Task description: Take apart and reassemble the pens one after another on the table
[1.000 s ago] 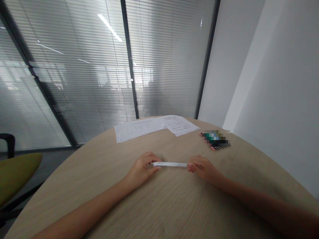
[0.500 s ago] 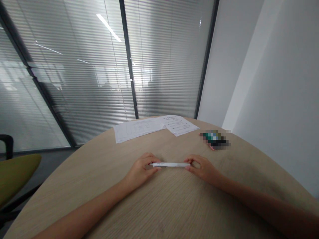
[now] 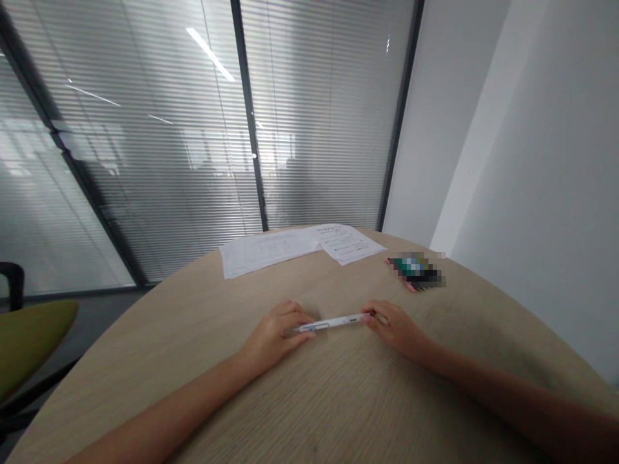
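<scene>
A slim white pen [image 3: 336,321] with a clip spans the gap between my two hands, just over the wooden table [image 3: 309,399]. Its clip end is pinched between the thumb and fingers of my left hand [image 3: 278,325]. The other end sits in the fingertips of my right hand [image 3: 391,322]. The pen slants slightly, its right end farther from me than its left. Both of its tips are partly covered by fingers.
White printed sheets [image 3: 271,251] lie at the table's far edge. A blurred-out dark and green item [image 3: 418,270] rests on the right side. A green chair [image 3: 36,335] stands at left. Blinds-covered glass and a white wall [image 3: 546,193] are beyond.
The pen has tilted, its left end coming a little nearer to me, and it has rolled so that its clip and some dark print now show. Both hands still hold it.
</scene>
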`<state>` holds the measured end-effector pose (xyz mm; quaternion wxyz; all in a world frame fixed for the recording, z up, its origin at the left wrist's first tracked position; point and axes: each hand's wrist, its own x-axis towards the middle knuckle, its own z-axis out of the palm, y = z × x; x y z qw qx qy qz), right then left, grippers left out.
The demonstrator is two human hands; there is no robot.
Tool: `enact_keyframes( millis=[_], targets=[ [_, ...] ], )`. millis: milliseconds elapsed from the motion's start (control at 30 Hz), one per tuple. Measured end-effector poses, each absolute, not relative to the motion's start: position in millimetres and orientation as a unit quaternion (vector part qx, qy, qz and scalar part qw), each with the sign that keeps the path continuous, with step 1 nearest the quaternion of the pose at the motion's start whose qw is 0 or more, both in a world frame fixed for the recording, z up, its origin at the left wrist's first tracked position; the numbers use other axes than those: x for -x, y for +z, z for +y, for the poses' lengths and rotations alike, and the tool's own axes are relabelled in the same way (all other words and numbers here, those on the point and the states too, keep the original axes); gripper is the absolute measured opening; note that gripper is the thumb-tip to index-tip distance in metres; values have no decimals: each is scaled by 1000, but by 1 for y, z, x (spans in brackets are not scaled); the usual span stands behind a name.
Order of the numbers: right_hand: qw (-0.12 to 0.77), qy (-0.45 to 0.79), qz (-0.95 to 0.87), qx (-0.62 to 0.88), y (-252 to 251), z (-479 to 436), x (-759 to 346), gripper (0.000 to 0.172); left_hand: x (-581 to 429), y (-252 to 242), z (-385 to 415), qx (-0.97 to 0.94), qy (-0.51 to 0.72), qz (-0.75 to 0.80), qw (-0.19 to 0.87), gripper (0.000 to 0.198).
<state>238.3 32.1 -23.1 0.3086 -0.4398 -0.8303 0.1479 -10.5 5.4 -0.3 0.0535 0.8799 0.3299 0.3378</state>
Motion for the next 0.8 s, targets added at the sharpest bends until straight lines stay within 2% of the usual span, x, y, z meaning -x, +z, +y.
enact_keyframes(
  millis=[167,433,800],
  targets=[
    [314,161,-807,474,-23,36,-241,29,10,-3,6,-881,329,333,66,17],
    [348,172,-800,457,-23,35,-242,26,9,0,6,-870,314,369,91,12],
    [376,190,-788,448,-28,37,-242,20,8,3,2,-870,333,353,84,15]
  ],
)
